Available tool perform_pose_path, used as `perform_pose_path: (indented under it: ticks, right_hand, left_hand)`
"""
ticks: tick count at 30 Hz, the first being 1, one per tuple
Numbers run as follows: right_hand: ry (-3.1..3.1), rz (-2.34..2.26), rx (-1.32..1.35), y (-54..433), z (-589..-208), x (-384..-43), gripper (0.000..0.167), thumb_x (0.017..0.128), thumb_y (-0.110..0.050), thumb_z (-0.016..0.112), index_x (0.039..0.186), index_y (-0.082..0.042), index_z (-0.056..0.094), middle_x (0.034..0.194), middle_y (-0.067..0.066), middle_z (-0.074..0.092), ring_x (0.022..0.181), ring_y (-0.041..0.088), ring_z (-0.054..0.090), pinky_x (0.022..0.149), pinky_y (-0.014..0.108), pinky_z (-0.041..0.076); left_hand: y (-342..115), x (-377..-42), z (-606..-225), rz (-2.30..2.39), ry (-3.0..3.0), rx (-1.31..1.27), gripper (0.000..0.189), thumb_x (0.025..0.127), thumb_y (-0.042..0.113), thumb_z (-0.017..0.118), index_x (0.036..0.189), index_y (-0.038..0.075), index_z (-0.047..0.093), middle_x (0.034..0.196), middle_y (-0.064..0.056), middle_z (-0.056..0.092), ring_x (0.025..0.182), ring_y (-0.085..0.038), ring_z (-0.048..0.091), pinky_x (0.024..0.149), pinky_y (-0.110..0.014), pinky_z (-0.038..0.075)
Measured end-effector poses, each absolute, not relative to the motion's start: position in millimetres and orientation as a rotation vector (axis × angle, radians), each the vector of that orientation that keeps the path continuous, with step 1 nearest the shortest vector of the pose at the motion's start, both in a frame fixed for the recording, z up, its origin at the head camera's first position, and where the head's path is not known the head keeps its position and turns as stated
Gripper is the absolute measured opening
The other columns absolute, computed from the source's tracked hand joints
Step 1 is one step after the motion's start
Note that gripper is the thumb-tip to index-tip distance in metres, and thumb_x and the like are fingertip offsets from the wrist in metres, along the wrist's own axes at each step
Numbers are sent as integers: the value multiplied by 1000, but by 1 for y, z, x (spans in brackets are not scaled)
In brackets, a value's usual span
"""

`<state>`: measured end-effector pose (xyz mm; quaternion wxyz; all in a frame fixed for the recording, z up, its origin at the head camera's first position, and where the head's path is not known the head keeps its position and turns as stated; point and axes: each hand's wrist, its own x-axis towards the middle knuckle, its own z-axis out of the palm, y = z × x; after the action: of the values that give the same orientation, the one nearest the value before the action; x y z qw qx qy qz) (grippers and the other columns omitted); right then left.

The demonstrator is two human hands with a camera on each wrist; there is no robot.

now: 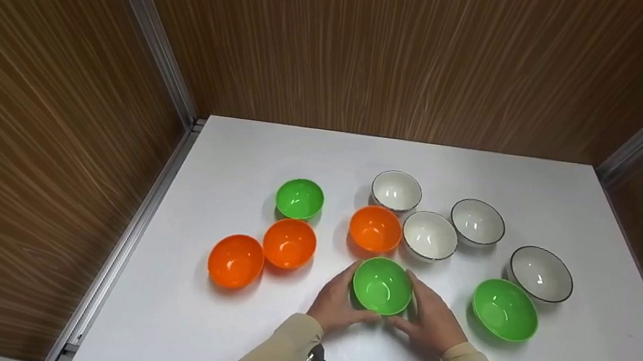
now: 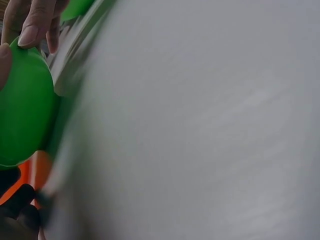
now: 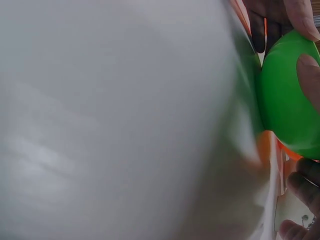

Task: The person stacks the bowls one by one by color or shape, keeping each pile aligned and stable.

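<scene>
A small green bowl [image 1: 382, 286] stands upright between both hands near the front middle of the table. My left hand [image 1: 339, 303] grips its left side, thumb along the near edge. On the opposite side my right hand [image 1: 431, 320] holds it the same way, and the two thumbs almost meet in front. Both wrist views show the outer wall of this green bowl [image 2: 25, 105] from low down, with fingertips at its rim. Just beyond it are an orange bowl [image 1: 375, 229] and a white bowl [image 1: 429, 236] with a dark rim.
Two orange bowls [image 1: 235, 261] [image 1: 289, 244] and a green bowl [image 1: 300, 199] stand to the left. Further white bowls [image 1: 396, 191] [image 1: 477, 222] [image 1: 541, 274] spread across the back and right, beside another green bowl [image 1: 504, 310]. Wood-grain panels [image 1: 372, 53] enclose the white table [image 1: 160, 319].
</scene>
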<state>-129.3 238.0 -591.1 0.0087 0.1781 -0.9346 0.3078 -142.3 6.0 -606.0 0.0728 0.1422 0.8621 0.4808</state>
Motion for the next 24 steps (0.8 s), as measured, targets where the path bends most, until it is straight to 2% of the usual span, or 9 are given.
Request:
perform_pose_path:
  ticks: [7,16,24]
  right_hand:
    - [-2903,969,582,238,-593,-131,107,67,-53,81,147,0,32,145,19,42,129,37,45,106,54,35]
    - [-2901,953,608,236,-595,-132,107,68,-48,83,148,0,30,146,18,40,130,37,43,107,54,34]
    - [-2914,930,593,238,-591,-129,110,69,-60,77,150,-4,28,149,16,37,133,34,40,106,53,35]
  left_hand:
    - [5,-142,-606,1463,2580,429,117,59,55,85,153,19,25,147,5,41,133,-13,39,111,-38,32]
    - [2,-141,-610,1463,2621,458,119,58,56,86,152,16,24,147,2,42,133,-14,40,111,-37,32]
    - [3,-140,-610,1443,2629,426,118,58,57,84,152,18,23,147,-1,42,133,-17,41,110,-41,34]
